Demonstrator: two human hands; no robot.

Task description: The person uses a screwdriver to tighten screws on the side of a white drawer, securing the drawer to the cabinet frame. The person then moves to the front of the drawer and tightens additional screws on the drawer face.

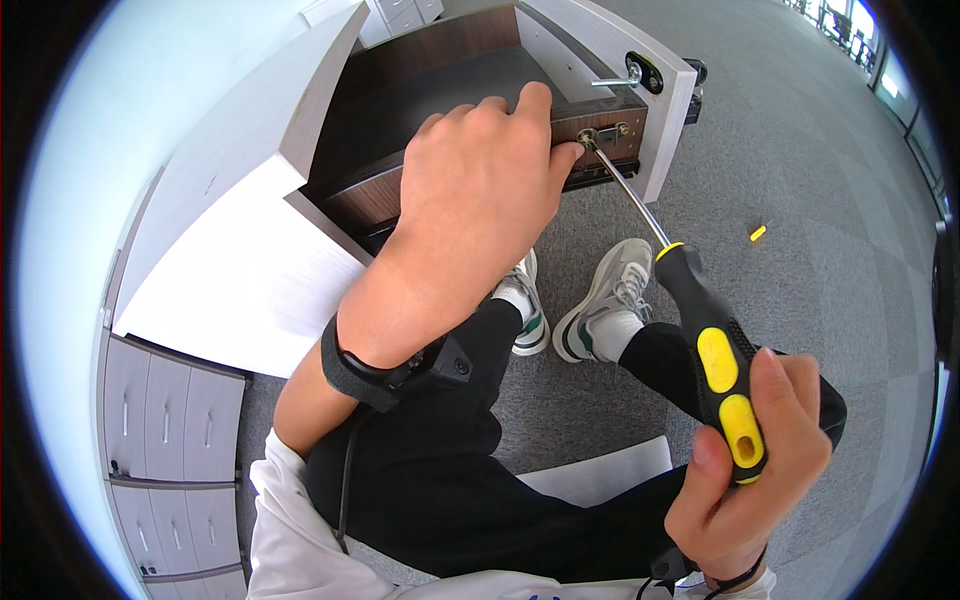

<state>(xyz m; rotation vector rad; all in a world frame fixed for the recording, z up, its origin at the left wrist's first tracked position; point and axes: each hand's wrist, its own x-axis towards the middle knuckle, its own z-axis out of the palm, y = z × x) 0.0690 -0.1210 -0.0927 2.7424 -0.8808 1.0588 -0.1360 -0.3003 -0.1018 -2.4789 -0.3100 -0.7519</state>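
Note:
A dark wood-grain drawer (pixel 370 205) is pulled out of a pale wood-grain cabinet (pixel 235 110). My left hand (pixel 480 175) is closed over the drawer's near side panel, fingers curled past its top edge. Its thumb touches a small metal fitting (pixel 588 138) near the drawer front. In my right hand (pixel 765 470) is a screwdriver (pixel 715 345) with a black and yellow handle, gripped near the handle's end. The screwdriver's shaft slants up and left, its tip against the fitting beside my left thumb. What the left fingertips touch inside the drawer is hidden.
The pale drawer front (pixel 665 130) carries a black lock plate (pixel 645 73) with a metal rod. A small yellow object (pixel 758 233) lies on the grey carpet (pixel 800 330) at the right. My shoes (pixel 608 300) are below the drawer. Grey cabinets (pixel 165 420) stand at the left.

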